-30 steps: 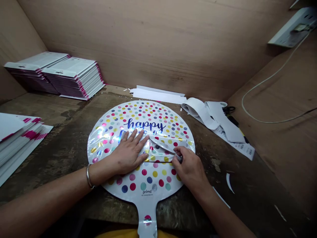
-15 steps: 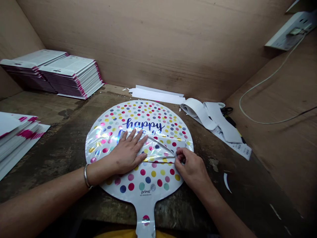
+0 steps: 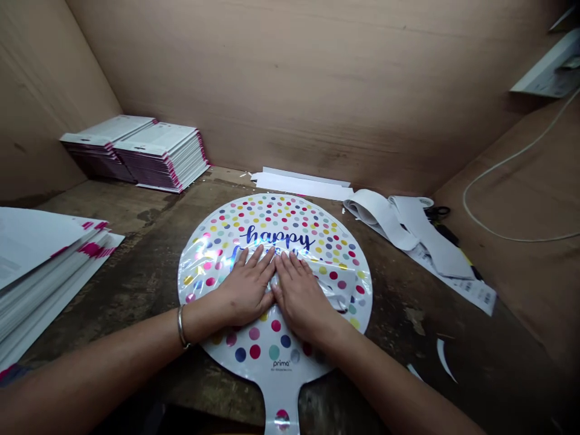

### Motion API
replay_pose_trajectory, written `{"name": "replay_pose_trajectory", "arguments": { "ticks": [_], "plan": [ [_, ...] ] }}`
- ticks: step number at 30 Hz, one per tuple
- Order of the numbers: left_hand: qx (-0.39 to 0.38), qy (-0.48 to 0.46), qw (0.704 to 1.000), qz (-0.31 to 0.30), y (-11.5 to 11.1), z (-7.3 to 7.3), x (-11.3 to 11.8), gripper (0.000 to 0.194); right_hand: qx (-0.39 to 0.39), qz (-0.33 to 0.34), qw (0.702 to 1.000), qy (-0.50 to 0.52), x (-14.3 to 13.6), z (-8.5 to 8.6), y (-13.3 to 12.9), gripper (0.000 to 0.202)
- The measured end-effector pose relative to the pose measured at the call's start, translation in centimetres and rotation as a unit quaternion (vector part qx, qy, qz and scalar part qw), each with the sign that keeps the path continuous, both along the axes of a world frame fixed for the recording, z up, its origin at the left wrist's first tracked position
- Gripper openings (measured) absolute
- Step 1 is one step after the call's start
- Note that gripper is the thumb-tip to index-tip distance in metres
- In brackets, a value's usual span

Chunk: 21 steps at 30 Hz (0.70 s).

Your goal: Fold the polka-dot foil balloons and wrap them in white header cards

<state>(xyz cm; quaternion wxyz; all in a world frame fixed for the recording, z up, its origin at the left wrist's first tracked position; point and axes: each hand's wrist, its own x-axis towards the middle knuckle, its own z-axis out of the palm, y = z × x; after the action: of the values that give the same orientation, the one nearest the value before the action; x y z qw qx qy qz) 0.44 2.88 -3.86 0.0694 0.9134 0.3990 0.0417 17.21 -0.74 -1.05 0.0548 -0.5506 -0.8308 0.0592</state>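
A flat, round foil balloon (image 3: 281, 211) with coloured dots and the word "happy" lies on the table, its neck pointing toward me. My left hand (image 3: 249, 284) rests flat on the middle of it, fingers outstretched. Beside it, my right hand (image 3: 301, 293) presses flat too, fingers extended, and the two hands meet at the thumbs and index fingers. A shiny clear film piece or fold (image 3: 338, 290) shows on the balloon to the right of my right hand. Part of the lettering is hidden under my fingers.
Stacks of printed white cards (image 3: 158, 154) stand at the back left, with another pile (image 3: 54, 266) at the near left. White paper strips (image 3: 303, 184) lie along the back wall. A roll of labels (image 3: 385, 220), scissors (image 3: 437, 211) and paper scraps (image 3: 446, 360) are on the right.
My right hand has left its pinch at the film's right corner and moved left, now flat beside my left hand. The view has shifted, so everything sits farther right and slightly lower.
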Motion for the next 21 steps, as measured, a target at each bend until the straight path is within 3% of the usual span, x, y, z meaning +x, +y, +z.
{"name": "replay_pose_trajectory", "arguments": {
  "ticks": [3, 6, 8, 9, 11, 14, 17, 21],
  "plan": [
    [-0.012, -0.003, 1.000, 0.005, 0.0, 0.1, 0.0, 0.068, -0.077, -0.076, 0.993, -0.037, 1.4, -0.8, 1.2, 0.062],
    [-0.018, -0.011, 1.000, 0.006, 0.0, 0.2, 0.1, 0.068, -0.067, -0.212, 0.970, -0.098, 5.3, -0.6, 1.2, 0.060],
    [-0.017, -0.018, 1.000, 0.004, 0.0, 0.3, 0.1, 0.067, -0.040, -0.256, 0.959, -0.117, 7.1, 0.0, 1.0, 0.056],
    [-0.015, -0.022, 1.000, 0.002, -0.1, 0.2, 0.1, 0.067, -0.022, -0.245, 0.964, -0.106, 7.4, 0.4, 1.0, 0.054],
    [-0.009, -0.028, 1.000, -0.002, -0.1, 0.2, 0.1, 0.067, 0.002, -0.159, 0.987, -0.034, 6.8, 1.2, 1.5, 0.051],
    [0.000, -0.029, 1.000, -0.003, -0.2, 0.1, 0.1, 0.067, -0.033, -0.063, 0.994, 0.085, 4.6, 2.0, 3.4, 0.050],
    [-0.006, -0.027, 1.000, -0.001, -0.2, 0.3, 0.1, 0.068, -0.095, -0.083, 0.986, 0.107, 3.2, 2.4, 6.2, 0.041],
    [-0.013, -0.036, 0.999, -0.001, -0.2, 1.2, 0.0, 0.070, -0.193, -0.099, 0.968, 0.125, 3.7, 3.3, 8.5, 0.014]
  ]
}}
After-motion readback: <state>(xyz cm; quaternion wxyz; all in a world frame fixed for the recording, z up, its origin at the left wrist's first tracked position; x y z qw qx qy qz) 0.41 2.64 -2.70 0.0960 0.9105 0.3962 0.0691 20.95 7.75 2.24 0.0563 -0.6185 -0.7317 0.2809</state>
